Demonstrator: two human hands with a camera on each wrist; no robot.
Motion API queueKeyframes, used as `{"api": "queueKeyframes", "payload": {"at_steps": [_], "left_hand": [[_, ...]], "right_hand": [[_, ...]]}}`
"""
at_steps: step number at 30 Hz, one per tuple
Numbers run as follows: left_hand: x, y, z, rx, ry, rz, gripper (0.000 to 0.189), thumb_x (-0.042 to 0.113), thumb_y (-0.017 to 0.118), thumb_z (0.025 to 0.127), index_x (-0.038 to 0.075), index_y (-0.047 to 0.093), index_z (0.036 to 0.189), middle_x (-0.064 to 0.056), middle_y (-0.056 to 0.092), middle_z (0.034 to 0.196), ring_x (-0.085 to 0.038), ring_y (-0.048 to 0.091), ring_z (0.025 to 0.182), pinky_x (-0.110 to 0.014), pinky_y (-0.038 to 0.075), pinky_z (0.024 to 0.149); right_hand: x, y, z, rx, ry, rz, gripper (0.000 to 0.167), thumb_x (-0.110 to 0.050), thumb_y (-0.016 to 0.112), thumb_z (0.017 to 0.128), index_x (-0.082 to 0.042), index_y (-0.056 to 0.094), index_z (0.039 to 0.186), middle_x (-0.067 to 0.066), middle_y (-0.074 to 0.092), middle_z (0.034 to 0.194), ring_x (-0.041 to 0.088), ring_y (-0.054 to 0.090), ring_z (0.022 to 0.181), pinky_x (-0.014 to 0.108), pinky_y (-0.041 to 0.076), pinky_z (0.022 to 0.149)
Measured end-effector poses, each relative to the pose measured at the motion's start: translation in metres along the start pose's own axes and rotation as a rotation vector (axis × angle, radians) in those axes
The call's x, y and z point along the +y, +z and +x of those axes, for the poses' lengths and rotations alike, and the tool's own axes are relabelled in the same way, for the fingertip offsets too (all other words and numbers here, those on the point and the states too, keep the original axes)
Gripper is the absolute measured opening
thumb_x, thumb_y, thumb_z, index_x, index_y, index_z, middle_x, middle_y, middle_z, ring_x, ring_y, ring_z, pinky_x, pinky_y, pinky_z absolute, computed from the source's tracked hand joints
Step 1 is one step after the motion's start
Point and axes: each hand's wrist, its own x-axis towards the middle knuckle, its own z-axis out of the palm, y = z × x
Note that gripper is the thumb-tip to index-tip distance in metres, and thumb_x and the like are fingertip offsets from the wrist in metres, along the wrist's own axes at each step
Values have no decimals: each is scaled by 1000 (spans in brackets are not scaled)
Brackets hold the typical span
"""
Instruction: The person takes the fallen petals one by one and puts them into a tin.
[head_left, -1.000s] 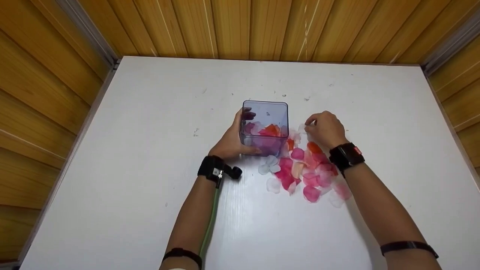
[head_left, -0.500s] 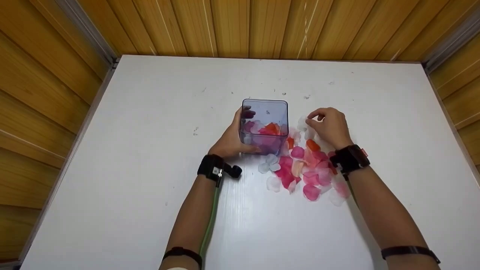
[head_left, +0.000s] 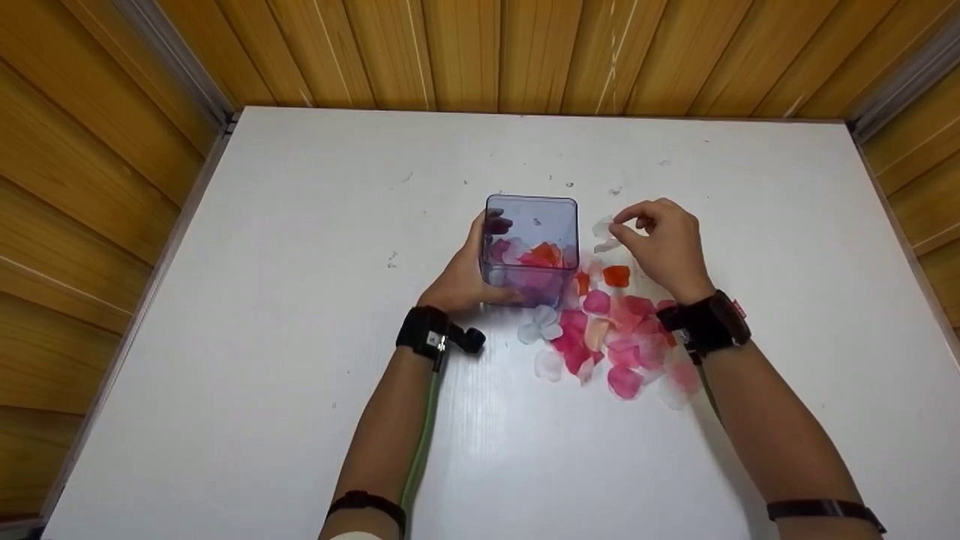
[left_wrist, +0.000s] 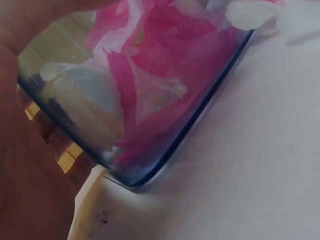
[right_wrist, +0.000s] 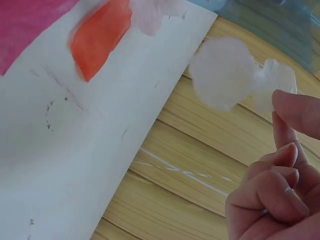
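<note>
My left hand (head_left: 459, 277) grips a clear bluish square container (head_left: 531, 231) from its left side, with the thumb across the near wall. Pink, white and orange petals lie at the bottom of it, and pink ones (left_wrist: 170, 55) press against the wall in the left wrist view. To the right of the container, my right hand (head_left: 664, 244) pinches white petals (head_left: 604, 227) between thumb and forefinger. These white petals (right_wrist: 222, 74) hang from the fingertips in the right wrist view, apart from the table. The other fingers of that hand are curled.
A loose pile of pink petals (head_left: 626, 352) spreads between the container and my right forearm. An orange petal (head_left: 616, 276) lies at its far side, and a pale petal cluster (head_left: 540, 325) at its left. The white table (head_left: 262, 300) meets wood-patterned walls (head_left: 457, 56).
My right hand has lifted away from the pile, up and slightly back, carrying white petals. The orange petal beneath it now shows in full. The left hand and the container have hardly moved.
</note>
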Motion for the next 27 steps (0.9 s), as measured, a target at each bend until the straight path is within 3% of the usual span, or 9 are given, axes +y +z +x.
{"api": "queueKeyframes", "payload": {"at_steps": [7, 10, 12, 16, 20, 24, 27], "left_hand": [[1, 0, 1, -1, 13, 31, 127, 23, 100, 64, 15, 18, 160, -16, 39, 156, -20, 44, 139, -37, 38, 116], [2, 0, 1, 0, 16, 40, 127, 23, 100, 63, 15, 19, 160, -16, 39, 155, -20, 44, 139, -37, 38, 116], [2, 0, 1, 0, 17, 49, 127, 24, 100, 63, 15, 18, 160, -16, 39, 156, -21, 44, 140, -37, 37, 116], [0, -1, 0, 4, 20, 56, 125, 23, 99, 64, 17, 18, 160, -14, 40, 156, -20, 42, 141, -36, 36, 117], [0, -3, -2, 13, 11, 58, 124, 24, 99, 64, 22, 19, 160, -7, 41, 154, -16, 44, 139, -34, 36, 117], [0, -2, -2, 16, 5, 51, 126, 26, 99, 63, 24, 19, 160, -4, 42, 153, -17, 46, 137, -35, 38, 116], [0, -1, -1, 9, 8, 39, 127, 25, 99, 63, 24, 18, 160, -4, 41, 153, -17, 46, 138, -36, 38, 116]], "right_hand": [[8, -3, -1, -129, -17, 1, 12, -11, 75, 95, 0, 76, 101, 14, 56, 83, 27, 47, 80, 35, 37, 69], [11, -4, -1, -145, -33, -42, 12, -11, 75, 95, 0, 76, 100, 13, 56, 84, 27, 47, 81, 36, 37, 72], [12, -4, 0, -148, -16, -13, 13, -11, 75, 95, 0, 76, 100, 13, 54, 81, 25, 46, 78, 35, 37, 69], [7, -3, 0, -98, -5, 45, 14, -14, 75, 96, -1, 77, 101, 10, 52, 76, 23, 45, 74, 30, 35, 63], [-12, -1, -5, 21, -36, 134, 14, -13, 75, 96, -1, 77, 102, 9, 51, 76, 19, 44, 73, 26, 36, 64], [-36, 2, -10, 116, -128, 222, 11, -8, 74, 95, 1, 77, 101, 7, 51, 78, 18, 44, 75, 24, 35, 63], [-50, 7, -13, 120, -200, 246, 9, -6, 74, 94, 1, 77, 99, 7, 51, 78, 21, 45, 75, 24, 34, 62]]}}
